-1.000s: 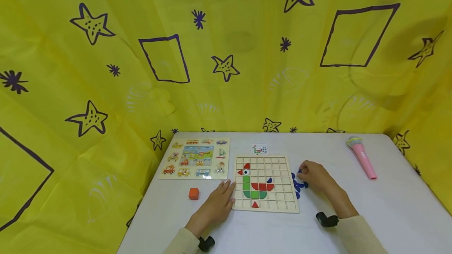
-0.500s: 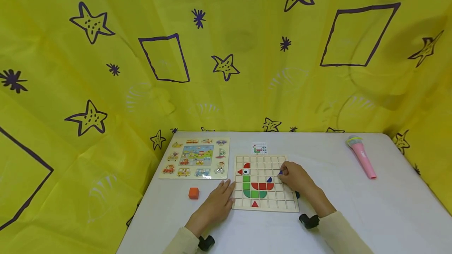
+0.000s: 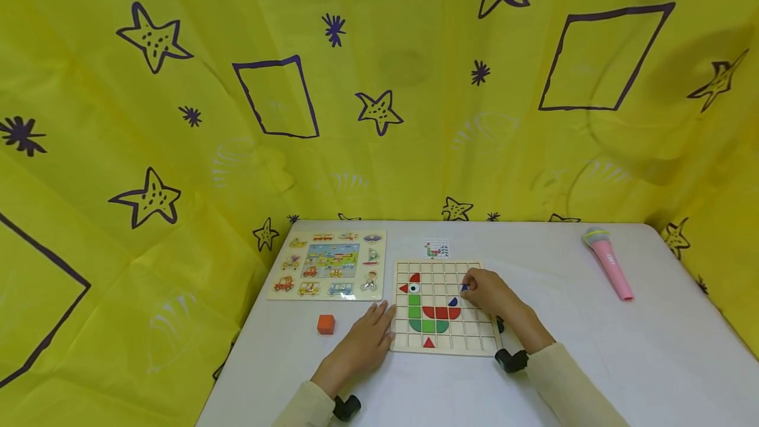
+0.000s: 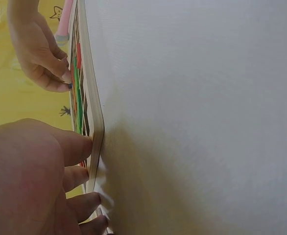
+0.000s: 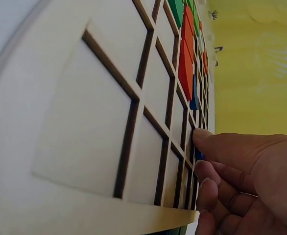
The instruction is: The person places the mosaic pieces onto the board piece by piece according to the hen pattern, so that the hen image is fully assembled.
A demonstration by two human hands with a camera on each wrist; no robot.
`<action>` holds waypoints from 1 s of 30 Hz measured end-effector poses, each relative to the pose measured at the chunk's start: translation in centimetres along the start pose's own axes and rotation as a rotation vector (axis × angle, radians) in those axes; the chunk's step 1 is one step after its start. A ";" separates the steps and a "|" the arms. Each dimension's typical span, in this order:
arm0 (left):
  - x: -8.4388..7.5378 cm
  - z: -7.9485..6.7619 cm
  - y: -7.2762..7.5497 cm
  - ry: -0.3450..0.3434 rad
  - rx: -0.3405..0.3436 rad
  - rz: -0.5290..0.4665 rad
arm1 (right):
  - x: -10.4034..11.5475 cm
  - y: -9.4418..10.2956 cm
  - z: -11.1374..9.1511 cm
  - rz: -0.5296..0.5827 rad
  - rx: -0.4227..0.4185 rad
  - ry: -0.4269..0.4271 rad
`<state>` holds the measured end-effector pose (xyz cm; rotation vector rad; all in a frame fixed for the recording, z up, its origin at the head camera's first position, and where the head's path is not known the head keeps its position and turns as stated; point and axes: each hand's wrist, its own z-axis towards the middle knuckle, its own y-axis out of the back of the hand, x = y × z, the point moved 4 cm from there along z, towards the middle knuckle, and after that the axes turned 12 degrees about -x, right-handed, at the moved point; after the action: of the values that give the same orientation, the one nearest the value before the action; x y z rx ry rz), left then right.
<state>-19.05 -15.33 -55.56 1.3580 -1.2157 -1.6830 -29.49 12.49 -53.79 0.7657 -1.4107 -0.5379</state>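
A wooden grid board (image 3: 441, 341) lies on the table, with red, green, white and blue pieces set in its squares in a bird shape. My right hand (image 3: 491, 292) pinches a small blue piece (image 3: 465, 288) over the board's right part, up and right of another blue piece (image 3: 453, 302) sitting in a square. In the right wrist view the pinched blue piece (image 5: 199, 154) is mostly hidden by thumb and fingers. My left hand (image 3: 364, 341) rests at the board's left edge, its fingers extended and touching the side, as the left wrist view also shows.
A small picture card (image 3: 435, 249) lies behind the board. To the left are a vehicle picture puzzle (image 3: 379, 282) and an orange cube (image 3: 325, 324). A pink microphone (image 3: 611, 265) lies at the right. More dark blue pieces (image 3: 500, 325) are partly hidden beside the board, under the right arm.
My right hand has lifted a blue piece from the pile at the board's right and carried it left over the grid. The left hand stays at the board's edge.
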 end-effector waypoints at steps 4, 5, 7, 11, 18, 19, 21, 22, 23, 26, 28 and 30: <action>0.0 0.0 0.0 0.007 0.007 -0.008 | -0.1 0.0 0.0 -0.001 -0.011 0.009; 0.0 0.0 0.0 0.009 0.008 -0.010 | -0.2 0.0 0.0 -0.001 -0.017 0.008; 0.1 0.0 -0.1 0.014 0.012 -0.012 | -0.3 0.0 0.0 -0.007 -0.032 0.023; 0.1 0.0 -0.1 0.018 0.013 -0.014 | -0.4 0.0 0.1 -0.020 -0.063 0.045; -0.1 0.0 -0.1 0.017 0.005 -0.017 | -0.4 0.2 0.0 -0.030 -0.089 0.033; -0.1 0.0 -0.1 0.015 0.004 -0.015 | -0.3 0.2 -0.1 -0.027 -0.092 0.033; -0.1 0.0 -0.1 0.011 0.001 -0.011 | -0.4 0.3 -0.2 -0.025 -0.097 0.037; -0.1 0.0 0.0 0.003 -0.002 -0.007 | -0.4 0.3 -0.2 -0.021 -0.101 0.039; -0.1 0.0 0.0 -0.005 -0.005 -0.002 | -0.4 0.3 -0.3 -0.017 -0.104 0.041; -0.2 0.1 0.1 -0.023 -0.010 0.007 | -0.4 0.3 -0.3 -0.012 -0.111 0.045; -0.2 0.1 0.1 -0.027 -0.010 0.010 | -0.5 0.2 -0.3 -0.009 -0.117 0.046; -0.1 0.1 0.1 -0.022 -0.008 0.007 | -0.5 0.2 -0.4 -0.010 -0.121 0.046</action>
<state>-19.13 -15.21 -55.45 1.3324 -1.2236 -1.6999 -29.20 13.04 -53.95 0.6840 -1.3205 -0.6042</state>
